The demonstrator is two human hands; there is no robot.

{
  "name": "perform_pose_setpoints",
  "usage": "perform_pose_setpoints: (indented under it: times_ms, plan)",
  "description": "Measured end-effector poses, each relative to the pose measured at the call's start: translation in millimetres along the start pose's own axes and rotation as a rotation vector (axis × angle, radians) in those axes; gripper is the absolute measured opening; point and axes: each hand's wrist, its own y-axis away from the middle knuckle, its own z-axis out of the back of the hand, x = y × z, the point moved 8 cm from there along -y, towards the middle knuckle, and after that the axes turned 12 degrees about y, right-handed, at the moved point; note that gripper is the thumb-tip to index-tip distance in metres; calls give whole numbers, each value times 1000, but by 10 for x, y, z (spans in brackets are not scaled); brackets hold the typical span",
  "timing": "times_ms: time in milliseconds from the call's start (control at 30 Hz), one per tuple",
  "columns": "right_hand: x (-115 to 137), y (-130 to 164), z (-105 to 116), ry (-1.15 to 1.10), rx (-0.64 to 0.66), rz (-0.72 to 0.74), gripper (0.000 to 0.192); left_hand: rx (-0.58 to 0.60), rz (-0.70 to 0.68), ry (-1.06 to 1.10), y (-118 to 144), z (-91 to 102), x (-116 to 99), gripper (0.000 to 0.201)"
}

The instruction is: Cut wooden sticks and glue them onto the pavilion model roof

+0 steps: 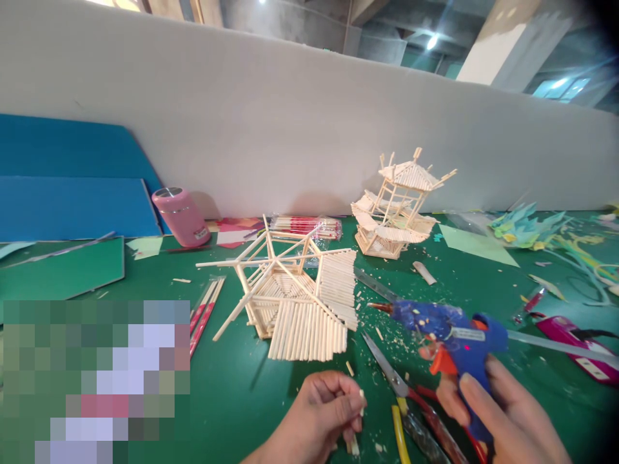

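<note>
My left hand (333,412) pinches a short wooden stick (362,401) near the table's front. In my right hand (503,412) is a blue glue gun (454,335) with an orange trigger, its nozzle pointing left and a clear glue stick coming out of its back. Just beyond my left hand stands a pavilion model (290,290) built of thin wooden sticks. Two panels of its roof are covered with sticks laid side by side; its other roof ribs are bare. Scissors (387,367) lie between my hands, partly under the right one.
A taller stick pavilion (399,212) stands at the back. Nearby are a pink cup (182,219), packed sticks (304,227), a ruler (377,283), a magenta device (578,348) and teal paper pieces (529,227). Wood scraps litter the green table (217,399). A pixelated patch hides the lower left.
</note>
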Motion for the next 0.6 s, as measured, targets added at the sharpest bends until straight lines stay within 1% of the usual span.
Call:
perform_pose_setpoints:
  times_ms: [100, 167, 200, 267, 300, 400, 433, 500, 567, 600]
  plan:
    - [-98, -188, 350, 203, -188, 13, 30, 5, -30, 33, 24, -39, -50, 27]
    - [-228, -308, 603, 356, -325, -38, 39, 1, -42, 73, 39, -61, -82, 27]
    - [-298, -363, 707, 456, -369, -67, 44, 2, -45, 96, 46, -71, -93, 26]
    - [-440, -468, 817, 644, -353, -98, 48, 8, -45, 136, 57, -89, -103, 25]
    - [-513, -501, 858, 694, -340, -114, 48, 14, -45, 149, 61, -96, -105, 24]
    - [-672, -519, 931, 754, -310, -158, 53, 36, -44, 163, 73, -117, -103, 21]
    - [-664, -500, 939, 787, -323, -147, 56, 47, -46, 166, 77, -125, -103, 20]
    - [-506, -418, 912, 892, -412, -40, 59, 67, -59, 168, 85, -141, -115, 18]
    - [-202, -254, 778, 970, -553, 166, 52, 83, -68, 167, 93, -154, -127, 16]
    - [-42, -148, 662, 965, -604, 277, 44, 89, -70, 167, 97, -158, -132, 14]
